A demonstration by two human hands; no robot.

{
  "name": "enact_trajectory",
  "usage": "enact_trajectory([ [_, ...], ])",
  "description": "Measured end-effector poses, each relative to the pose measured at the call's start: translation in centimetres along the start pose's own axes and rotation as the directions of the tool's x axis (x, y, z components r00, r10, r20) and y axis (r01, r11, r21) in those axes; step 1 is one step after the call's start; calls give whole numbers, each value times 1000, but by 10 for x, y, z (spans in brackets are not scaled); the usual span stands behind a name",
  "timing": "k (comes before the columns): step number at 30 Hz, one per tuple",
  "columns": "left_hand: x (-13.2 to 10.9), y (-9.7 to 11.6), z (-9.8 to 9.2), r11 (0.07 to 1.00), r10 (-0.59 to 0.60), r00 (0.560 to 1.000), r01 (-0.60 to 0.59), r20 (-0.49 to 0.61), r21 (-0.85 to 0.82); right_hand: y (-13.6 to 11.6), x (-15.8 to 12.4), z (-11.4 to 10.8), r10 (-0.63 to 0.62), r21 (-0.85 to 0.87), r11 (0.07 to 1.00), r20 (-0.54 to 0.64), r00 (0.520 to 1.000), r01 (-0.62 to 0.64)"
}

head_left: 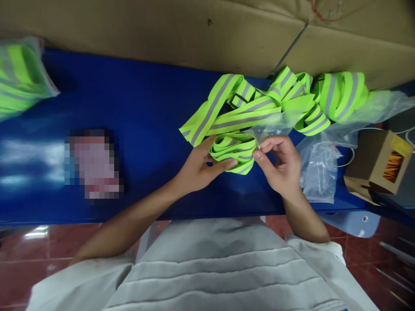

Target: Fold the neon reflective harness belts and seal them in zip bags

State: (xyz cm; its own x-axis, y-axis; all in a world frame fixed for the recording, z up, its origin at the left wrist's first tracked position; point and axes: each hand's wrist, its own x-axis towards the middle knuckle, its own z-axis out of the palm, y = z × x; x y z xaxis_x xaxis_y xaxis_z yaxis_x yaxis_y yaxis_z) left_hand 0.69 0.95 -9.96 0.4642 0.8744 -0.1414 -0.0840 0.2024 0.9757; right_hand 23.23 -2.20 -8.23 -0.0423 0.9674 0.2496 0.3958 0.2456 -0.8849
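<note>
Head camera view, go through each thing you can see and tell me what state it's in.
Coiled strap: wound in loops, held.
Left hand: gripping the coiled strap.
Right hand: thumb and finger at the coil's edge; pinch unclear.
Loose straps: heaped, overlapping.
Bagged straps: inside clear plastic.
Clear bags: creased, lying down.
Cardboard box: tilted, flap seemingly open.
Pixelated item: cannot tell.

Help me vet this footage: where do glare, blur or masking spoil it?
Head view: pale glare whitens the blue table at far left; head view: a pixelated patch hides whatever lies there; head view: the coiled strap looks slightly soft, its grey stripe readable.
</note>
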Motion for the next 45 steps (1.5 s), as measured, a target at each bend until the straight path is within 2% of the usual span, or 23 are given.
enact_trajectory([
  [3,1,-2,-3,998,20,997,-24,71,56,-1,-1,2,90,109,990,-32,995,-86],
  [7,3,-2,-10,935,158,985,-173,72,310,-5,0,2,187,237,955,-11,982,-179],
  [9,4,-1,-12,908,179,980,-197,83,370,-7,-1,4,190,250,951,-13,982,-181],
  [11,3,1,-13,906,164,981,-190,100,377,-7,-2,9,141,236,964,-64,988,-122],
  [15,-3,3,-9,877,181,979,-206,98,435,-7,-8,18,-72,178,978,-182,981,105],
  [20,-9,3,-3,833,279,960,-260,34,488,-3,-9,19,-337,-96,941,-183,923,325],
  [22,-9,2,-1,836,311,950,-261,-24,482,-1,-8,18,-377,-138,924,-167,911,357],
  [24,-7,1,0,887,297,952,-248,-73,389,0,-7,18,-353,-86,935,-171,920,343],
  [27,-3,1,-1,987,159,979,-154,-126,50,-1,-7,20,-238,6,969,-224,945,245],
  [30,2,1,-3,959,-3,988,-41,-155,-280,-1,-8,21,-118,39,991,-224,967,130],
  [32,4,1,-5,920,-25,994,-18,-107,-391,-1,-8,20,-63,69,995,-136,989,73],
  [34,5,1,-5,900,-26,999,10,-32,-435,-2,-7,19,-42,92,995,-66,997,48],
  [36,5,0,-5,896,-49,999,49,11,-441,-3,-5,17,-48,102,993,-69,997,54],
  [41,5,-5,-2,881,-93,994,106,51,-460,-6,-3,13,-26,122,992,-108,994,40],
  [45,6,-9,1,888,-60,998,69,34,-455,-5,-4,17,33,157,987,-142,989,-11],
])
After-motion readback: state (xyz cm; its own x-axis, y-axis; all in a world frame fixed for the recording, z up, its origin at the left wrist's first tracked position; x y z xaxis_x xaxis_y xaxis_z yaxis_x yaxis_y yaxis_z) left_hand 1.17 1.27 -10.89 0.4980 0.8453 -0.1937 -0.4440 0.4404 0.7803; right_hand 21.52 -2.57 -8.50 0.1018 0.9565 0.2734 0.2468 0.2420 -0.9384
